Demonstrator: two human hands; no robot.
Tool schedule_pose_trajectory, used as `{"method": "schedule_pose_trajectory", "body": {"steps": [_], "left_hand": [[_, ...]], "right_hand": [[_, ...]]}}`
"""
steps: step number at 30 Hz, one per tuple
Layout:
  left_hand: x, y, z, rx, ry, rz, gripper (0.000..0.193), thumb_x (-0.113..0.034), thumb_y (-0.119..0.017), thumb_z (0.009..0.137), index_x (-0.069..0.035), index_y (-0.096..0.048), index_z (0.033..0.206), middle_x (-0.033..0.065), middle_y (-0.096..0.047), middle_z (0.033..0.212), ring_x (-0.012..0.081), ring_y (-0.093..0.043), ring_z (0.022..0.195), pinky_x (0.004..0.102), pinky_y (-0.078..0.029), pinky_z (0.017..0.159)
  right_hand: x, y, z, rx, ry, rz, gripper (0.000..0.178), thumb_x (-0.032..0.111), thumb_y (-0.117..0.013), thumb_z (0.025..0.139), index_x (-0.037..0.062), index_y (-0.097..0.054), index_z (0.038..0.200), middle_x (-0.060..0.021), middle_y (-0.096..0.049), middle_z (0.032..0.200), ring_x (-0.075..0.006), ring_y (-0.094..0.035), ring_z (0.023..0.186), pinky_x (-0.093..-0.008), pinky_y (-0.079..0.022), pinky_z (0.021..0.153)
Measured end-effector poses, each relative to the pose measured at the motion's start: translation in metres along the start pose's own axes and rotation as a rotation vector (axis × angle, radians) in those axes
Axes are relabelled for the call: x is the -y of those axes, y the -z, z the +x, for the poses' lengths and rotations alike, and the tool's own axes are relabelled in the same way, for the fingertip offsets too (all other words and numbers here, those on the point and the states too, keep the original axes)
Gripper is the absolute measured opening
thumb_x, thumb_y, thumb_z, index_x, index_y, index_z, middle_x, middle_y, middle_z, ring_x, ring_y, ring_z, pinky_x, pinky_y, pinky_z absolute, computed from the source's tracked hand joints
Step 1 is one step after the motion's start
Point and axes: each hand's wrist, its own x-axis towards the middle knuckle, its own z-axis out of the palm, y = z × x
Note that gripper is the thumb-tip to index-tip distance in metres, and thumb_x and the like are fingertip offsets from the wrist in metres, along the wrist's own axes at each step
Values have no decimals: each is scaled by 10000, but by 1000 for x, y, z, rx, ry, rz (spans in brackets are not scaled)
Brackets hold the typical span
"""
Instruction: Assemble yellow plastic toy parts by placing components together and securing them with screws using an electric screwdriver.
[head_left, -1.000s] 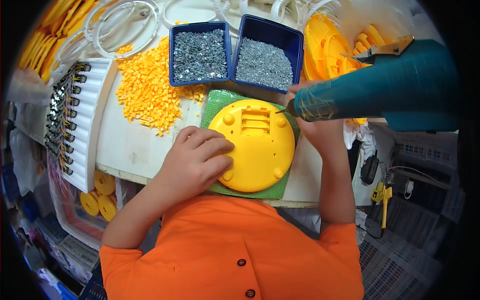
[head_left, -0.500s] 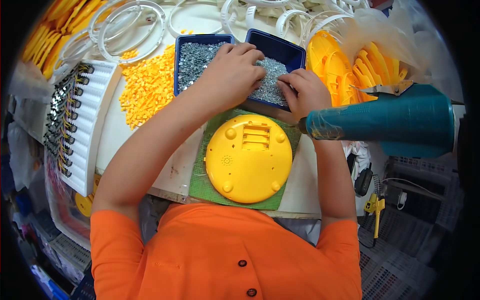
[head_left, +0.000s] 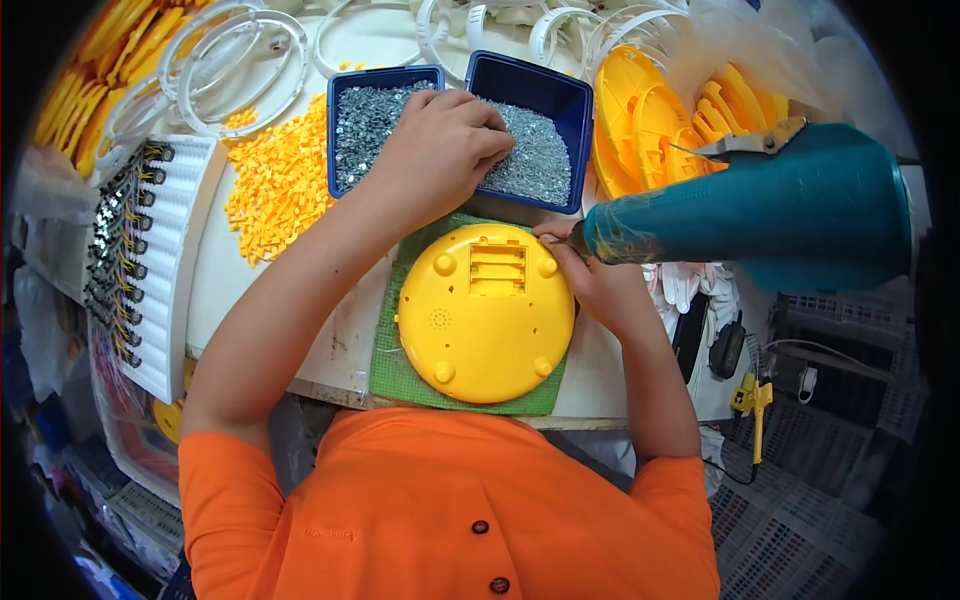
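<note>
A round yellow plastic housing (head_left: 487,340) lies on a green mat (head_left: 388,345), its open battery compartment facing up. My left hand (head_left: 445,140) is over the two blue bins, fingertips pinched together at the edge of the small silver screws (head_left: 535,155) in the right bin (head_left: 490,72); anything between them is hidden. At the housing's upper right edge, my right hand (head_left: 600,285) has thumb and fingers closed by the tip of a teal electric screwdriver (head_left: 740,215). The screwdriver partly covers these fingers, and what they pinch cannot be made out.
Darker metal parts fill the left blue bin (head_left: 350,130). Small yellow pieces (head_left: 275,200) are heaped beside it. A white foam tray (head_left: 185,270) with wired components stands at the left. White rings (head_left: 245,75) and yellow shells (head_left: 640,120) lie at the back.
My right hand has left the screw bin and come down toward me to the screwdriver's tip. My left hand stays over the bins. The whole view has shifted slightly.
</note>
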Motion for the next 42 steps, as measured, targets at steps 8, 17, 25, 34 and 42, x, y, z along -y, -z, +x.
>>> {"method": "schedule_pose_trajectory", "body": {"steps": [8,17,25,34,42], "left_hand": [[-10,21,-16,1,70,-87,150,-130,-697,886,-112,-771,1015,45,-707,1016,253,-641,1036,403,-487,909],[-42,52,-56,139,494,-504,136,-131,-665,914,-65,-741,1005,125,-734,908,317,-708,858,413,-558,781],[-44,46,-67,259,480,-387,149,-178,-677,927,-65,-744,997,144,-735,878,330,-718,829,428,-563,769],[-37,51,-82,178,142,-273,325,-29,-681,866,-85,-698,1186,113,-693,1194,341,-641,1109,415,-528,889],[-6,1,17,183,-56,124,157,-162,-732,817,-93,-703,955,103,-628,1108,291,-579,1156,473,-424,965]], "right_hand": [[22,22,0,107,93,-152,221,158,-623,999,79,-716,1184,-127,-688,1034,-302,-670,975,-376,-505,891],[22,32,14,51,165,-52,236,94,-644,968,51,-690,1195,-117,-674,1039,-266,-664,990,-357,-504,887],[31,11,87,-50,285,-572,158,145,-695,918,41,-694,1038,-121,-647,978,-305,-633,969,-400,-521,857],[20,13,92,-232,344,-420,104,139,-698,899,50,-670,946,-97,-633,951,-311,-621,949,-405,-518,831],[7,17,25,-530,204,-192,110,47,-671,892,27,-667,1000,-86,-684,827,-186,-664,730,-318,-524,679]]}}
